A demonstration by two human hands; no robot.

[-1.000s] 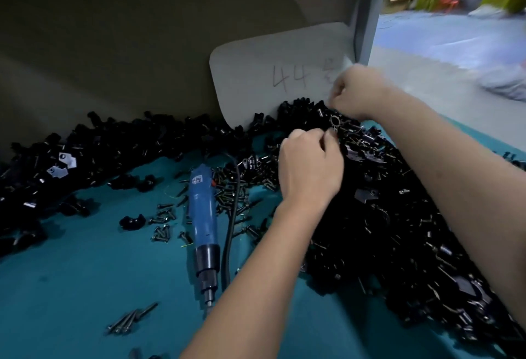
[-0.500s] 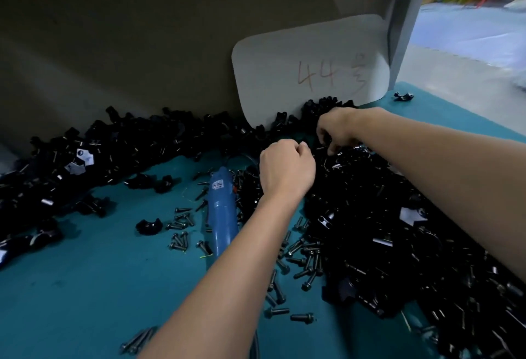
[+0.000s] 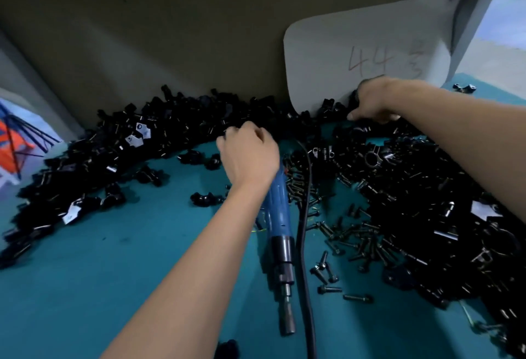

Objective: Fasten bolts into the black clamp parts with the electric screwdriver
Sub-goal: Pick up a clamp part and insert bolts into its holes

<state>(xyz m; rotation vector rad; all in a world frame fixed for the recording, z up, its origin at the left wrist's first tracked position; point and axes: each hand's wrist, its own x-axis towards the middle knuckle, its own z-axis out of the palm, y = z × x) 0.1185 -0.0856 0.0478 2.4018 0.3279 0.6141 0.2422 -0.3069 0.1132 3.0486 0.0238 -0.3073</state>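
The blue electric screwdriver (image 3: 277, 216) lies on the teal table (image 3: 99, 273), tip toward me, its black cable (image 3: 304, 216) alongside. My left hand (image 3: 247, 153) hovers over the tool's rear end with its fingers curled under; what they hold is hidden. My right hand (image 3: 373, 102) reaches to the far edge of the big pile of black clamp parts (image 3: 427, 202), fingers curled down around a part there. Loose bolts (image 3: 341, 233) lie scattered between the screwdriver and that pile.
A second band of black clamp parts (image 3: 113, 153) curves along the back left against the brown wall. A grey card (image 3: 367, 54) marked 44 leans behind my right hand. Single clamp pieces (image 3: 206, 198) lie on the table left of the tool.
My left hand has moved left off the right pile to above the screwdriver. My right hand has reached further back, to the foot of the grey card. The view has shifted left.
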